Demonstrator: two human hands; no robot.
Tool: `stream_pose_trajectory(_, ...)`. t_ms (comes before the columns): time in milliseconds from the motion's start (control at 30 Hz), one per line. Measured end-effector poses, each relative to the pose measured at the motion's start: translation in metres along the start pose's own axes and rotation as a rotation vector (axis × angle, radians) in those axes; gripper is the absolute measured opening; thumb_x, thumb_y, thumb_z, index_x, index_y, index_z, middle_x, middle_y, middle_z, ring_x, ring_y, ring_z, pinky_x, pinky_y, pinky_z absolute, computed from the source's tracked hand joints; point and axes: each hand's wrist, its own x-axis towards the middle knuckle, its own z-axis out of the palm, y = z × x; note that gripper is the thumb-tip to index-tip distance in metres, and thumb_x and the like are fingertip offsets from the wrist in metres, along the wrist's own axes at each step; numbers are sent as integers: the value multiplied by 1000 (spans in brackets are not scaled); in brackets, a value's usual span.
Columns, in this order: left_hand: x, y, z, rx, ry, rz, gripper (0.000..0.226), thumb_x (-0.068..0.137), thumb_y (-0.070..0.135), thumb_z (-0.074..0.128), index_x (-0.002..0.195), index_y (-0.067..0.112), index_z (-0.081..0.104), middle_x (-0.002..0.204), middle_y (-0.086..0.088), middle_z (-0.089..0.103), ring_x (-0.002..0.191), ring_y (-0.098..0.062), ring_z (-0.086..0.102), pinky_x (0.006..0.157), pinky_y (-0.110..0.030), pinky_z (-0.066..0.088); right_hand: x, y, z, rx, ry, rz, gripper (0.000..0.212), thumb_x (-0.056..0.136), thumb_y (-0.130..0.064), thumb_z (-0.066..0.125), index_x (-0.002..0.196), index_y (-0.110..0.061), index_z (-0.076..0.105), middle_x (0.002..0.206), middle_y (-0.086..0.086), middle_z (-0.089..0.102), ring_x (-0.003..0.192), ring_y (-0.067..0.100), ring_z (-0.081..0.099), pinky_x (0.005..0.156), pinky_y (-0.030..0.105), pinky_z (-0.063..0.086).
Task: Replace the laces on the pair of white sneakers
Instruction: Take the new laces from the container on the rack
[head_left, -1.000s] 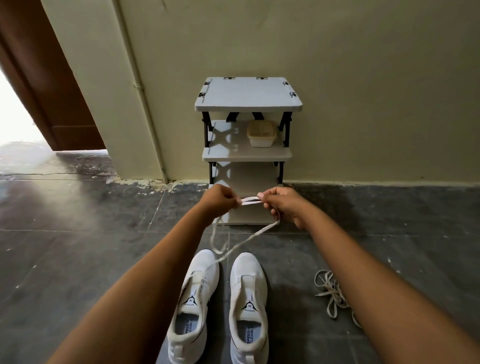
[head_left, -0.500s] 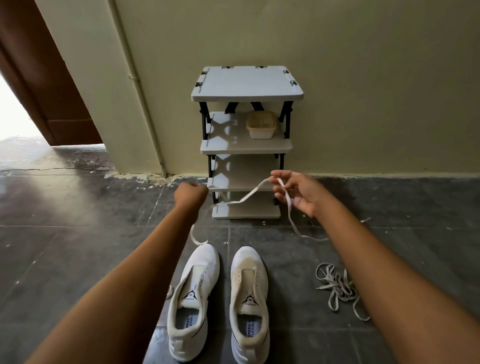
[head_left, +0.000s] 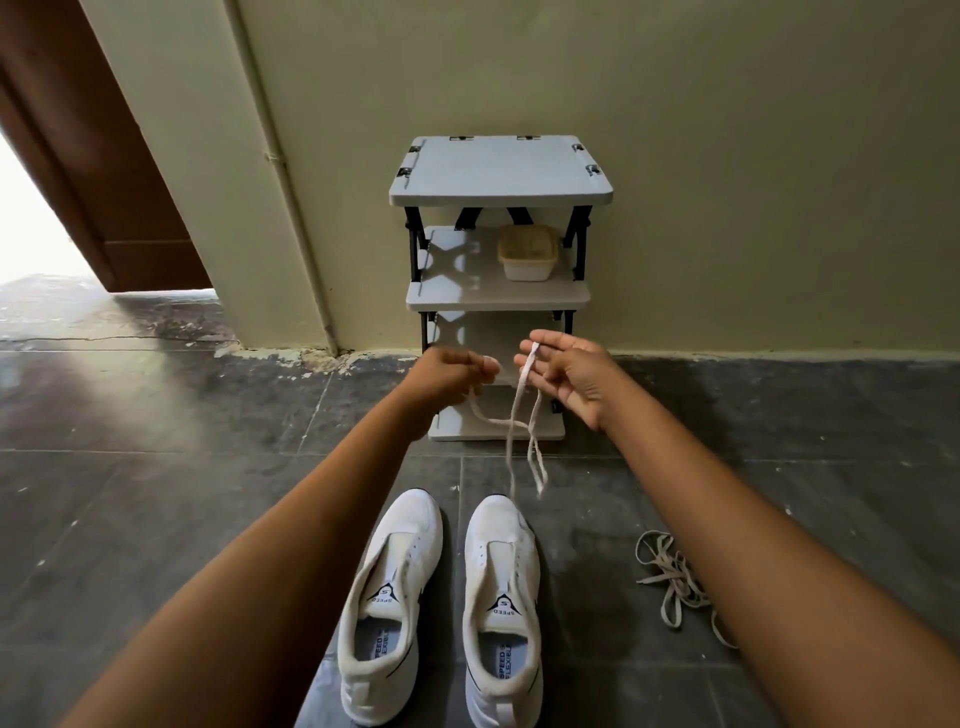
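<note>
Left hand (head_left: 451, 376): curled, pinching lace (head_left: 525, 370);
Right hand (head_left: 569, 376): half open, also pinching the lace;
Lace: loops hanging above sneakers (head_left: 501, 525)

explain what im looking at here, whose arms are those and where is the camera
There is no machine. One camera sits on a person's head and looks down, so the arms are that person's own. The left hand and the right hand hold a white lace between them, its loops hanging down. On the floor stand two white sneakers with no laces in them, and a pile of laces lies to their right. A shelf with a tub stands by the wall.
</note>
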Motion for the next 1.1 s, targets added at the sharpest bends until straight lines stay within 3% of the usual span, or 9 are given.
stream_pose_trajectory(167,-2,-5,0,164,-237,-69,36,92,2,46,122,15,59,113,-1,62,90,-9,54,85,-28,35,-1,-3,6,130,47,-43,55,86,24,30,137,3,37,136,19,46,119,35,54,84,35,49)
stream_pose_trajectory(333,-4,-9,10,105,-359,-31,37,91,1,50,123,17,57,105,8,62,80,11,58,63,-7,44,-4,-6,15,223,26,-58,55,88,21,34,141,3,30,136,19,45,115,36,55,73,24,52)
stream_pose_trajectory(433,-2,-13,13,106,-404,-51,22,92,10,53,111,13,64,109,0,66,88,2,59,84,-22,40,-4,-8,17,263,55,-87,55,90,18,37,141,0,31,136,18,45,113,33,57,77,24,52)
stream_pose_trajectory(533,-2,-22,6,21,-388,-111,17,95,15,48,87,13,63,86,-4,65,81,-13,61,86,-30,47,-1,-13,6,307,318,-219,53,90,13,42,139,-6,37,128,15,49,98,22,61,73,21,54)
stream_pose_trajectory(633,0,-32,-11,-100,-317,-163,18,96,15,45,87,8,58,75,-4,61,74,-16,60,78,-28,50,5,-14,-22,243,657,-276,58,89,7,48,142,-11,35,132,14,49,104,18,60,61,16,51)
stream_pose_trajectory(833,0,-56,-46,-280,-217,-299,28,99,18,36,82,9,56,69,-3,52,67,-16,51,82,-34,46,9,-3,-65,130,1021,-167,55,90,-5,46,143,-13,35,140,11,47,119,23,55,92,24,45)
stream_pose_trajectory(933,0,-54,-47,-271,-177,-280,32,100,19,34,81,12,58,65,0,49,62,-13,47,75,-30,46,12,-1,-75,183,902,-73,31,92,-4,45,122,-4,52,121,12,60,113,24,59,86,27,50)
stream_pose_trajectory(1000,2,-43,-40,-189,-152,-226,34,101,20,32,82,12,59,65,0,45,58,-12,40,62,-25,39,10,2,-69,22,706,83,27,95,-7,43,119,0,52,121,15,58,118,27,55,86,31,47)
stream_pose_trajectory(1100,3,-27,-25,43,-147,-119,34,102,22,32,82,11,57,66,-1,43,53,-10,32,49,-20,29,5,14,-54,-874,397,271,38,92,-17,56,126,0,51,127,18,54,115,30,53,82,34,44)
